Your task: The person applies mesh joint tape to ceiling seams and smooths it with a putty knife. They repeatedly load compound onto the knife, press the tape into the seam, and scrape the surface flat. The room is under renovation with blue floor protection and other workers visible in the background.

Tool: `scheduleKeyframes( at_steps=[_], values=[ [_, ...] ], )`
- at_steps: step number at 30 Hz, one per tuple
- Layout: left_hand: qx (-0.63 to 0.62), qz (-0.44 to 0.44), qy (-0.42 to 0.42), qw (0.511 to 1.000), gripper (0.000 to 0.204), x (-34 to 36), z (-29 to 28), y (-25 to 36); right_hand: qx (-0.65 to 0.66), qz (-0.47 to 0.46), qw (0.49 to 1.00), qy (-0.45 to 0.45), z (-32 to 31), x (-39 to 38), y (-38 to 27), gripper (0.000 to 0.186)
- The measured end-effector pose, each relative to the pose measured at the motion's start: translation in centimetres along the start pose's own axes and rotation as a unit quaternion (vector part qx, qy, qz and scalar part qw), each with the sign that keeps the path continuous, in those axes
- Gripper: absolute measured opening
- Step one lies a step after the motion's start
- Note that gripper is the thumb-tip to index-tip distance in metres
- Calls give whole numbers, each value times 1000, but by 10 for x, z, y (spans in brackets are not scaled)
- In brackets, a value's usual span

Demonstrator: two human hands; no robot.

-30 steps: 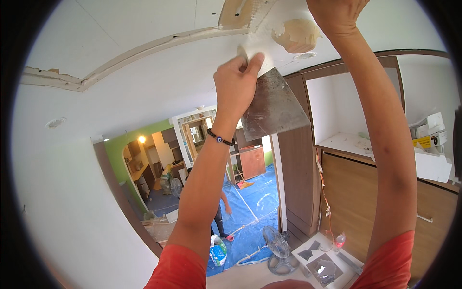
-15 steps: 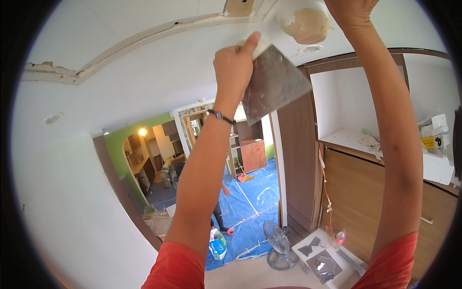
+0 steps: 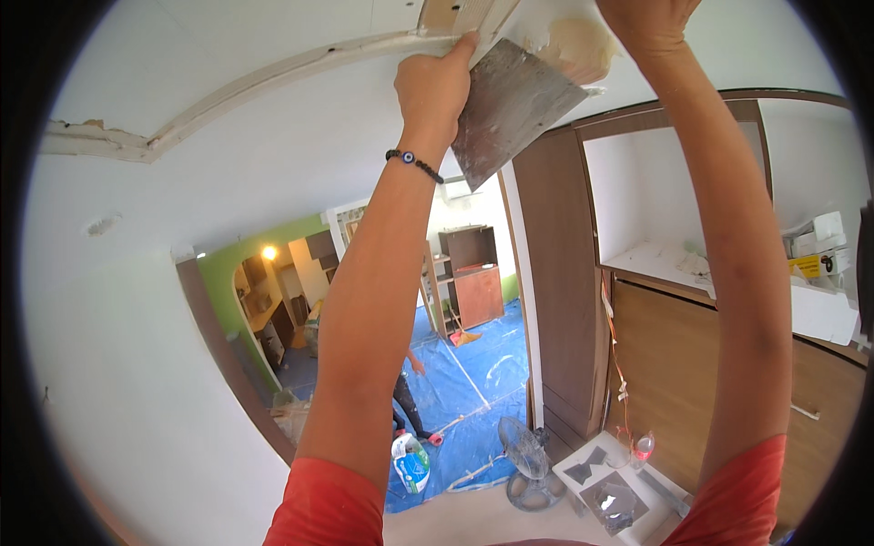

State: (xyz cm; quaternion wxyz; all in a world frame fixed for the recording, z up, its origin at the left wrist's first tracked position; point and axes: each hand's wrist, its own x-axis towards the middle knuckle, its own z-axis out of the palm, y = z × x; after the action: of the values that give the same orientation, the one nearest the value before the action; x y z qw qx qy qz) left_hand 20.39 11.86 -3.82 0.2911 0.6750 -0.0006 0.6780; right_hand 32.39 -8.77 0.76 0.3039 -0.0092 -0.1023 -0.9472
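My left hand [image 3: 435, 98] is raised toward the ceiling, closed on a broad square metal putty blade [image 3: 514, 109], thumb pointing up along its edge. Grey smears streak the blade, which is tilted. Just beyond the blade is a cream, ragged-edged patch [image 3: 575, 50] on the white ceiling [image 3: 300, 118]. Up at the top edge, to the right of that patch, is my right hand [image 3: 651, 23]. Its fingers are mostly cut off by the picture's edge, so what it holds, if anything, is hidden.
A ceiling seam [image 3: 273, 82] curves at upper left. Brown cabinets [image 3: 555, 273] stand right, with an open shelf [image 3: 651, 259]. Below are a fan [image 3: 528, 464], a white board [image 3: 583, 473] with metal plates and a bottle [image 3: 644, 446]. Another person's leg [image 3: 411, 405] shows over blue floor sheeting [image 3: 455, 382].
My left hand has moved up and slightly left with the putty blade, which now overlaps the cream patch's left side. My right hand has shifted a little up and left.
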Motion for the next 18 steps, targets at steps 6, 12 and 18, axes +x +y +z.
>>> scheduleKeyframes(
  at_steps=[6, 12, 18],
  values=[
    [55, -6, 30, 998, 54, -1, -18, -3, 284, 261, 922, 27, -9, -6, -54, 75],
    [54, 12, 58, 997, 60, -6, -14, -3, 49, 103, 985, -130, -23, -14, -34, 81],
    [52, -21, 21, 998, 54, -9, -16, 0, 20, 118, 977, -175, -29, -11, -38, 82]
  ],
)
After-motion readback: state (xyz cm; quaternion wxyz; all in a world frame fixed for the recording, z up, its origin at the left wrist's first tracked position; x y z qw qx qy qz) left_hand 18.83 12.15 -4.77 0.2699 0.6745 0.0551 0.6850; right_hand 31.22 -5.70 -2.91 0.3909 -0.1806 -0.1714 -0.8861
